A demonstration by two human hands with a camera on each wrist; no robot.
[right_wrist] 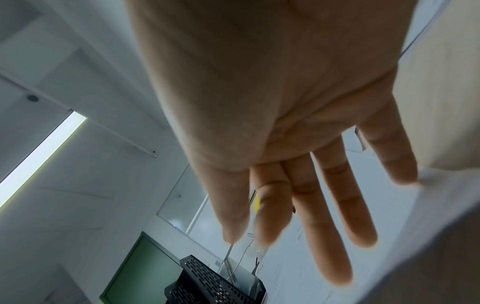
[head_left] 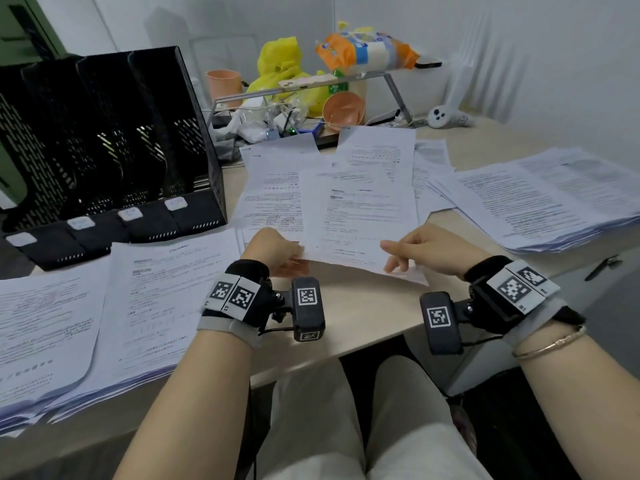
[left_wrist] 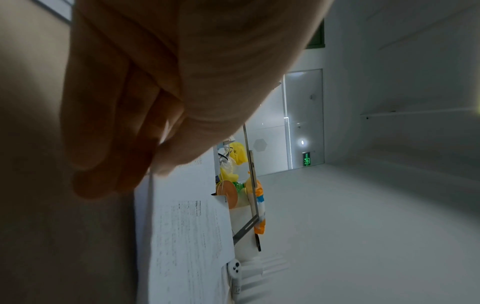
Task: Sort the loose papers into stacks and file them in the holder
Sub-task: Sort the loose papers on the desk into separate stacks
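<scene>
A printed sheet lies slightly lifted on top of the loose papers spread over the middle of the desk. My left hand pinches its near left edge; in the left wrist view the thumb and fingers close on the sheet's edge. My right hand hovers at the sheet's near right corner with straight fingers and holds nothing. The black perforated file holder stands at the back left, with several slots; it also shows in the right wrist view.
Sorted stacks lie at the near left, far left and right. Behind the papers are a metal riser with snack bags, an orange bowl, an orange cup and a white controller. A pen lies at the right.
</scene>
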